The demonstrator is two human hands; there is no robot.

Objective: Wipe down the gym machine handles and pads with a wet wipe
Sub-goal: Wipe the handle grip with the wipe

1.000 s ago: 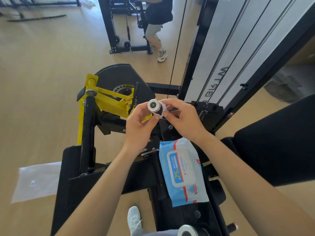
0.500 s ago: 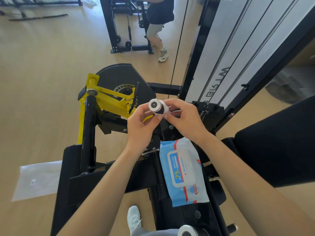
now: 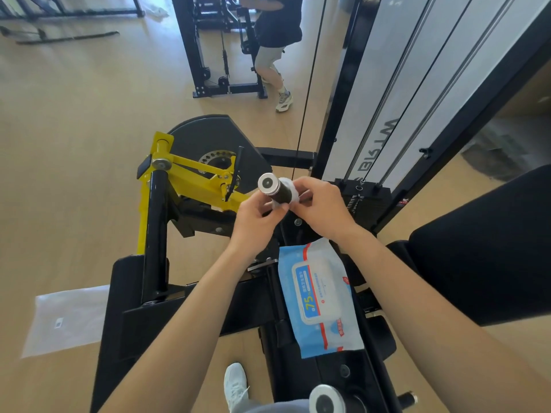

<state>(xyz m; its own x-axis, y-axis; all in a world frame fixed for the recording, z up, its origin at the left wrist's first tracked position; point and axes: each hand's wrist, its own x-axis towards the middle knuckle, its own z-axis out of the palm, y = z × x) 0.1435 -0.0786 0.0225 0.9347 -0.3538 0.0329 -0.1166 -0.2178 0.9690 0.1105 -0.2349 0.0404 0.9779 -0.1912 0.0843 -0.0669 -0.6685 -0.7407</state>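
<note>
The gym machine (image 3: 155, 234) fills the middle of the view, a black frame with a yellow arm (image 3: 190, 174) on its left side, and a broad black pad (image 3: 483, 248) on the right. The pad looks cushioned and will likely give under pressure, so a flat, spread wipe should suit it better than a pinch. A blue and white wipe packet (image 3: 322, 296) lies flat on the black frame below the forearms, near the pad; it looks soft and light, and apt to slide if tugged one-handed. Above it a handle (image 3: 275, 190) juts toward the camera, a black grip ending in a round metal cap. It is rigid and fixed to the machine, so it should not shift under a rub, and the grip section behind the cap is the part to wrap. Both hands meet there. The right hand (image 3: 322, 207) has its fingers curled over the wrapped part of the grip, closed around it. The left hand (image 3: 256, 219) comes up from beneath and pinches the loose lower edge between thumb and fingertips. The wet wipe (image 3: 289, 186) is bunched as a white band round the grip just behind the cap. It looks thin, limp and damp, liable to twist or tear if dragged hard.
</note>
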